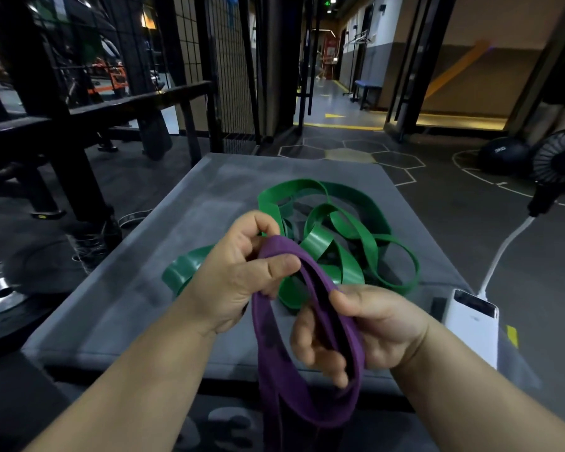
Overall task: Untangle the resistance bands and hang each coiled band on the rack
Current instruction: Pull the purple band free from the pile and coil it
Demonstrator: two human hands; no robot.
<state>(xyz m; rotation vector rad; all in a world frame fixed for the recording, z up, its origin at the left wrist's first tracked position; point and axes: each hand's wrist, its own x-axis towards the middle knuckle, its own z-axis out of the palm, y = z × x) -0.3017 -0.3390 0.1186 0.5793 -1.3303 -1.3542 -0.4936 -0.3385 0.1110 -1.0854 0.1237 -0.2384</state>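
Observation:
A purple resistance band (274,363) hangs in loops between both hands, just above the near edge of a grey padded box (137,288). My left hand (238,275) pinches its top fold between thumb and fingers. My right hand (369,331) grips the band lower down, fingers curled through the loop. Behind the hands a tangled pile of green resistance bands (336,236) lies on the box top, one end sticking out left of my left wrist.
A white power bank (470,327) with a white cable sits at the box's right edge beside a small black fan (558,161). A black medicine ball (503,154) lies on the floor. Black metal rack frames (79,125) and a weight plate (0,295) stand to the left.

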